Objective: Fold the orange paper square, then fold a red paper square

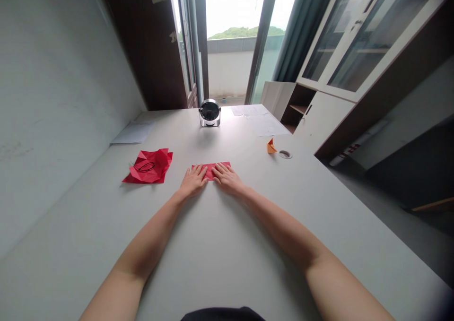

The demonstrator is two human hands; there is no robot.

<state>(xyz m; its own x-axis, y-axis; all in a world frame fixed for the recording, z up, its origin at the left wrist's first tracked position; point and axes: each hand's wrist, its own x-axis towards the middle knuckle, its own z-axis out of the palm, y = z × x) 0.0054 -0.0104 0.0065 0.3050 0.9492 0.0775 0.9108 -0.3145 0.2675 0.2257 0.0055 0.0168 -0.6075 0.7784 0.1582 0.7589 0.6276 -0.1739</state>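
Observation:
A red sheet of paper folded into a narrow strip [219, 166] lies flat on the white table [227, 245] in front of me. My left hand [193, 181] rests flat on the strip's left part, fingers stretched out. My right hand [227, 177] lies flat on the strip's middle, fingers spread and pressing down. Both hands touch each other's side over the paper. Only the strip's far edge and right end show.
A crumpled pile of red paper with a black loop on it [149, 166] lies to the left. A small orange folded paper [271, 146] and a round cable hole [285, 154] are to the right. A small fan [209, 112] and white sheets [264, 122] sit farther back.

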